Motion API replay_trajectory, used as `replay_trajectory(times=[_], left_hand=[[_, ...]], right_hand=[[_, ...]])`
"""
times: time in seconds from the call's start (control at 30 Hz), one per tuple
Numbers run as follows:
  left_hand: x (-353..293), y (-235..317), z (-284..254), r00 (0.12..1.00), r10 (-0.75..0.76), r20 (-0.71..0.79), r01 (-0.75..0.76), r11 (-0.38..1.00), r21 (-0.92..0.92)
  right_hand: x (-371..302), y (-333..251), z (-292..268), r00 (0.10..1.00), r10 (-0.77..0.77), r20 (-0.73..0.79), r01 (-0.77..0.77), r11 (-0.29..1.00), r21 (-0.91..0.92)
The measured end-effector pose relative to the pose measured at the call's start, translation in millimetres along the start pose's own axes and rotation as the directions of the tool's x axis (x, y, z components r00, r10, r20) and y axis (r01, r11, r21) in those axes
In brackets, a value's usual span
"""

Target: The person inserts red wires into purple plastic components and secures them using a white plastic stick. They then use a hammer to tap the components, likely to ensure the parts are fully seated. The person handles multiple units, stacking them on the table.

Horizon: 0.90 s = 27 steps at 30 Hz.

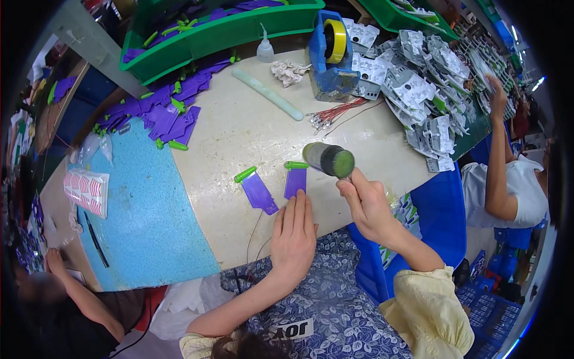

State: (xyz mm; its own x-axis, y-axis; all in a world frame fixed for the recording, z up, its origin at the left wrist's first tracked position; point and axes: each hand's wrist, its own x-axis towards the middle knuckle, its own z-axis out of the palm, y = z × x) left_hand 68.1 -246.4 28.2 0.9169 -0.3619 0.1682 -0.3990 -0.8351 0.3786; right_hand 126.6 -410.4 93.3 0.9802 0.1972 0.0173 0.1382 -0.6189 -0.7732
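My right hand (371, 206) is wrapped round the handle of a mallet (327, 159), its thick head green at the end with a black band, held above the table. Flat on the table, my left hand (295, 236) has its fingers stretched out, the tips resting on the lower end of a purple plastic piece (295, 181). A bright green cylindrical part (296, 165) sits across that piece's far end. Just to the left lies a second purple piece (259, 194) with its own green end part (245, 174). Most of the mallet's handle is hidden by my fingers.
Purple pieces (170, 122) pile up at the back left, before a green bin (221, 39). A blue tape dispenser (335, 81), red wires (335, 115), a pale green rod (268, 94) and grey-white moulded parts (412, 90) lie beyond. Co-workers' arms (497, 161) show at both sides.
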Motion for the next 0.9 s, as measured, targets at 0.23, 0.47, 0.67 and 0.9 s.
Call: replay_trajectory(times=[0.23,0.47,0.67,0.9], left_hand=[[7.1,-4.3,-9.4,0.999,0.04,-0.032,-0.039,0.998,0.039],[5.1,-7.6,-7.8,1.0,0.016,-0.002,-0.016,0.999,-0.042],[5.6,-23.7,-42.0,0.99,-0.113,-0.085,0.099,0.984,-0.151],[-23.8,-49.3,-34.2,0.998,-0.047,-0.046,0.045,0.998,-0.049]], right_hand=[[13.6,-22.4,-7.0,0.995,0.045,0.087,-0.03,0.985,-0.17],[22.4,-5.8,14.8,0.993,0.042,0.112,-0.015,0.972,-0.234],[21.8,-59.9,0.5,0.984,-0.174,-0.041,0.173,0.984,-0.037],[46.8,-12.9,70.3,0.972,-0.075,0.224,0.145,0.939,-0.313]])
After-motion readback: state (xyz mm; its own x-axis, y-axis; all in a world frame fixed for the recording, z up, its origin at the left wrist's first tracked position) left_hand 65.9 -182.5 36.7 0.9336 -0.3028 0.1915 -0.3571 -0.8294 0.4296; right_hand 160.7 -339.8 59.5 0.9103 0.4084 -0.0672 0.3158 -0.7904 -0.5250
